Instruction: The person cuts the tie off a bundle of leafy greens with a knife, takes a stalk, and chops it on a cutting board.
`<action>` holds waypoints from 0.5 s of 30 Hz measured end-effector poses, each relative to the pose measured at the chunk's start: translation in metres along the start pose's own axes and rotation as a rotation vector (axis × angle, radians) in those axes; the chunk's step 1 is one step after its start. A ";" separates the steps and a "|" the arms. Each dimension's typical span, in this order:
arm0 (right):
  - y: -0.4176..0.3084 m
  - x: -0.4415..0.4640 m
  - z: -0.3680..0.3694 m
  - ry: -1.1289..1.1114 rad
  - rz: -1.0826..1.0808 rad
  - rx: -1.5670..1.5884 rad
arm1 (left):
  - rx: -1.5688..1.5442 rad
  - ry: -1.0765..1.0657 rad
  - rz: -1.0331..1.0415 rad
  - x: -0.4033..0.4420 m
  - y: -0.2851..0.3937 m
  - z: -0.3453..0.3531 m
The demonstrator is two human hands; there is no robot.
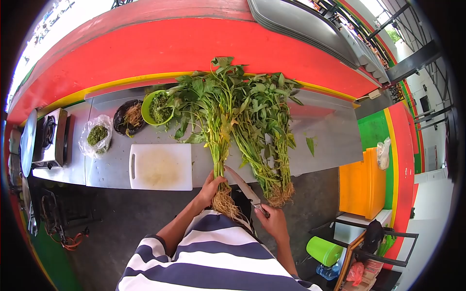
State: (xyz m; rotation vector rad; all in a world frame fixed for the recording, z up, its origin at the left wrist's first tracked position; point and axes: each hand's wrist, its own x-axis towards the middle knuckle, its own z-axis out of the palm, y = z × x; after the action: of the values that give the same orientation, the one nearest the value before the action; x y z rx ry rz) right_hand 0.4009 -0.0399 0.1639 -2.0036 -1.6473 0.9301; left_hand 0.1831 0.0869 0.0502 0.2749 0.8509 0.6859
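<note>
My left hand (209,188) is closed round the lower stems of a bunch of leafy greens (218,116), just above its pale roots, which hang over the table's front edge. A knife (245,188) is gripped by its dark handle in my right hand (273,219). Its blade points up and to the left, with the tip near the held stems. Right of the held bunch, more greens (267,126) lie with their roots past the edge. A white cutting board (161,166) lies to the left, with a faint stain on it.
On the metal table (330,140) stand a green bowl (158,107) of chopped greens, a dark bowl (130,118) with root scraps, a plastic bag (96,136) of chopped greens and a stove (50,138). An orange cabinet (361,183) and a green bin (324,251) stand at the right.
</note>
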 end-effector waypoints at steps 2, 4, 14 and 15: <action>-0.008 0.001 -0.003 0.009 -0.018 -0.017 | 0.024 0.027 0.009 -0.003 0.003 0.003; -0.014 0.001 -0.005 0.024 -0.039 -0.037 | 0.019 0.021 0.021 -0.004 0.005 0.003; -0.032 -0.004 0.003 0.024 0.091 -0.039 | 0.006 0.076 0.038 0.000 0.006 0.008; -0.033 -0.003 0.006 0.025 0.091 -0.040 | 0.006 0.075 0.039 0.000 0.006 0.009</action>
State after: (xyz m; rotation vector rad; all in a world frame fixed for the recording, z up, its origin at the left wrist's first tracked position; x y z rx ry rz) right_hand 0.3728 -0.0360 0.1823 -2.1243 -1.5850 0.9063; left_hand 0.1870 0.0921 0.0587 0.2728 0.9206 0.7336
